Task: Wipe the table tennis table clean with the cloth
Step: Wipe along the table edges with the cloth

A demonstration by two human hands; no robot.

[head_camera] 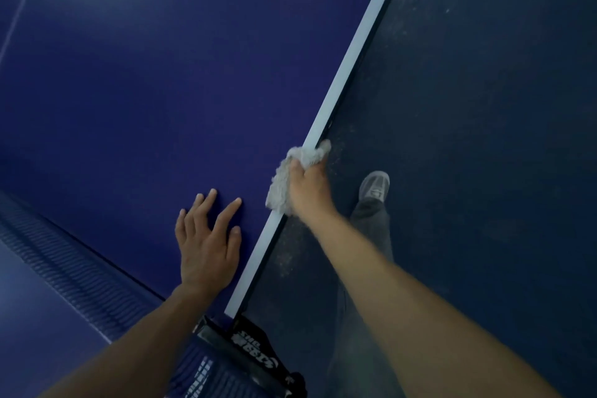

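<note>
The blue table tennis table (155,74) fills the left and middle of the view, with a white line (355,52) along its side edge. My right hand (308,189) grips a crumpled grey-white cloth (284,182) and presses it onto that white edge, fingers wrapped over the rim. My left hand (206,242) lies flat on the blue surface just left of the edge, fingers spread, holding nothing.
The net (74,265) runs across the lower left, with its black clamp post (258,362) at the table's side near the bottom. A dark, dusty floor (484,139) lies to the right. My grey trouser leg and grey shoe (374,186) stand beside the table edge.
</note>
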